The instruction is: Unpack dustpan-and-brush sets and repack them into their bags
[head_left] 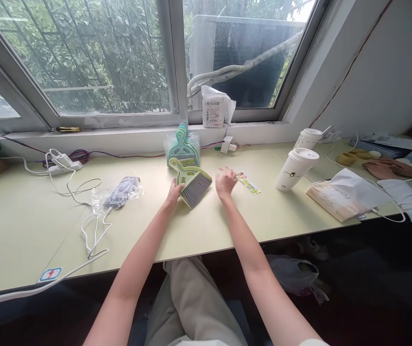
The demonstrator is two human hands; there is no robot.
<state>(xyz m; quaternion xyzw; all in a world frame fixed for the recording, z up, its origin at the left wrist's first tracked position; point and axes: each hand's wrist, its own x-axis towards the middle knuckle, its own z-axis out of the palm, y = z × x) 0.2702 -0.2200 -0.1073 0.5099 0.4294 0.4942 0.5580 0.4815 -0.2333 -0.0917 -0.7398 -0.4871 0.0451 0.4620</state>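
"Yellow-green bench (191, 235), window (101, 62) behind; where's the brush-and-dustpan set (190, 178)?"
"Left hand (174, 193) grips its left edge. Right hand (226, 182) is just right of the bristles (198, 191), blurred, fingers partly curled; whether holding anything, I can't tell"

Front tabletop (199, 235) open; cups (294, 172) bar right side, dustpan stack (182, 144) far side.
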